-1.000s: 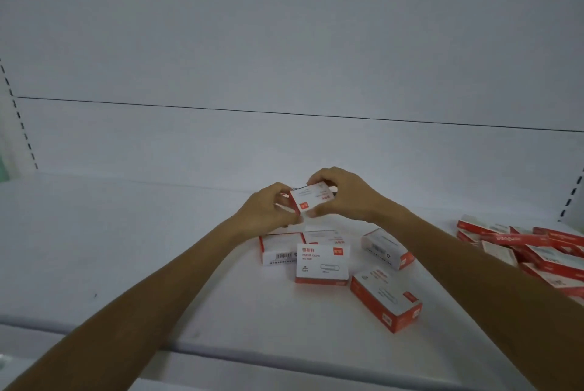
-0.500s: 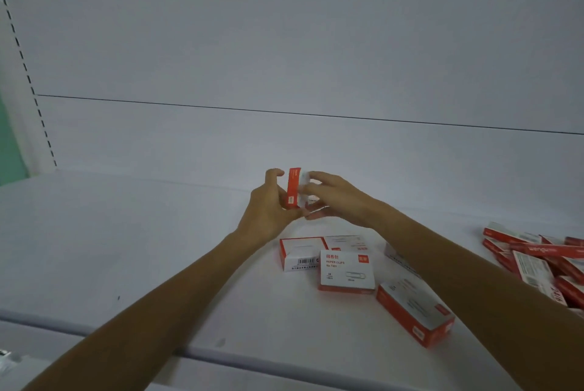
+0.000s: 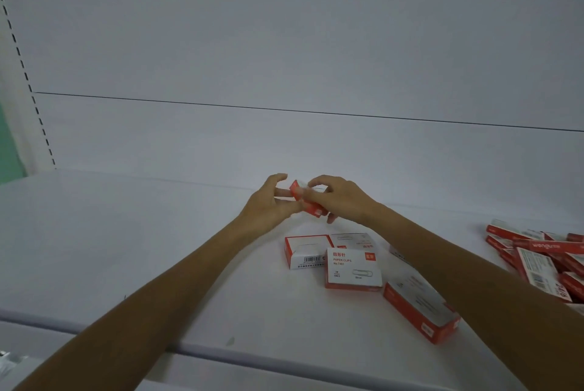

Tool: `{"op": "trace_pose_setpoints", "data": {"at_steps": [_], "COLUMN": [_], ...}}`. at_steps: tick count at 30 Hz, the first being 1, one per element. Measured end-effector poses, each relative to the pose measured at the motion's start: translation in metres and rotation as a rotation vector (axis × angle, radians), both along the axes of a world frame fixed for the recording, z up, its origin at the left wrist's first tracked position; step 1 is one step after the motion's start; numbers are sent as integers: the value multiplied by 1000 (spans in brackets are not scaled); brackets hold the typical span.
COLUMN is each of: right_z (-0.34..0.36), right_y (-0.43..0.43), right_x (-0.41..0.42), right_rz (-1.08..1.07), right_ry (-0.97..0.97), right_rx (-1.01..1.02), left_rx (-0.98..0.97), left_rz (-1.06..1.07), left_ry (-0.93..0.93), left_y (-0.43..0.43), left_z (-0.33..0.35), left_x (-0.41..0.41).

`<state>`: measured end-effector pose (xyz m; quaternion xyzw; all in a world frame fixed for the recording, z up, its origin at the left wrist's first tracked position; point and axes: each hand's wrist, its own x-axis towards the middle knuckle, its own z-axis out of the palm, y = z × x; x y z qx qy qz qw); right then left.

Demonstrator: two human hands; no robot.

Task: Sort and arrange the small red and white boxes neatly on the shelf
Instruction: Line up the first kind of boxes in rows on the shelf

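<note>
A small red and white box (image 3: 305,201) is held tilted above the white shelf (image 3: 126,248), its red side facing me. My left hand (image 3: 270,205) touches it from the left with thumb raised and fingers spread. My right hand (image 3: 339,198) pinches it from the right, fingers curled over its top. Below them lie more boxes: one barcode-side up (image 3: 305,251), a paper-clip box (image 3: 352,269) leaning on another, and one (image 3: 420,308) near the front edge, beside my right forearm.
A heap of several red and white boxes (image 3: 543,258) lies at the far right of the shelf. The shelf's back panel (image 3: 284,138) rises behind the hands. A perforated upright (image 3: 28,81) stands at the far left.
The held box has turned from upright and edge-on to tilted, and my right hand's fingers have curled over its top. The view has shifted slightly left.
</note>
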<state>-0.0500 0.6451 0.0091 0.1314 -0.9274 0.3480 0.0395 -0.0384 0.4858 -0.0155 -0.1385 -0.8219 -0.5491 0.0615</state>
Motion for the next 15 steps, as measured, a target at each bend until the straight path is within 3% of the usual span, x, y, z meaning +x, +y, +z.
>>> {"op": "trace_pose_setpoints", "data": {"at_steps": [3, 6, 10, 15], "right_z": [5, 6, 7, 0], "right_y": [-7, -10, 5, 11], "right_x": [1, 2, -2, -6], "right_rz": [-38, 13, 52, 129], "right_ry": [-57, -32, 263, 161], "right_rx": [-124, -237, 90, 9], "left_rx": [-8, 209, 626, 583], "left_rz": [-13, -43, -173, -159], "left_ry": [-55, -156, -385, -464], "left_y": [6, 6, -1, -7], "left_z": [-1, 3, 9, 11], "left_x": [-4, -8, -7, -10]}}
